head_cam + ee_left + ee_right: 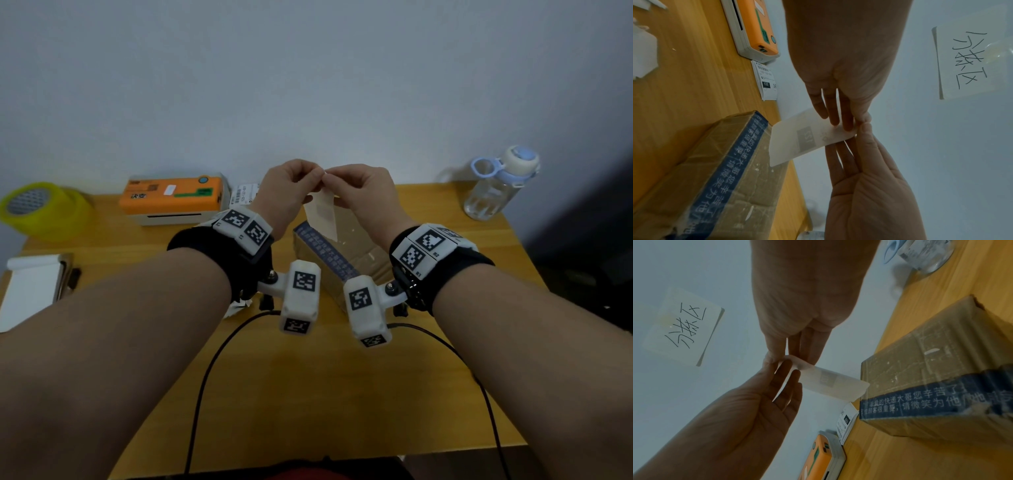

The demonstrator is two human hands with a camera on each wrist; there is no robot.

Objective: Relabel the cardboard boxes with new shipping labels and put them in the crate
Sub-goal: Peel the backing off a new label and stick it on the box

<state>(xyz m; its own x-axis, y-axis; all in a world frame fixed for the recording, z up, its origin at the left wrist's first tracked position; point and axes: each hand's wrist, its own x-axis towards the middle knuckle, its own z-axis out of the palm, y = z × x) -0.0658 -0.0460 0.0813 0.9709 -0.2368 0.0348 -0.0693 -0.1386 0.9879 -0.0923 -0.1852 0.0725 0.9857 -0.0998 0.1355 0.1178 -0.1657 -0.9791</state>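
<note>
Both hands are raised over a brown cardboard box [356,253] sealed with blue printed tape, which lies on the wooden table [308,383]. A white shipping label [322,214] hangs down between the hands, printed side away from me. My left hand [313,174] pinches its top edge with thumb and fingers, and my right hand [334,178] pinches the same edge right beside it. The left wrist view shows the label [807,139] just above the box [705,162]. The right wrist view shows the label's [834,382] top corner curling at the right hand [785,358]. No crate is in view.
An orange label printer [171,195] stands at the back left with a stack of printed labels [245,193] beside it. A yellow tape roll [41,209] and white paper sheets [30,291] lie at the left, a water bottle [496,185] at the back right. Black cables [212,370] cross the near table.
</note>
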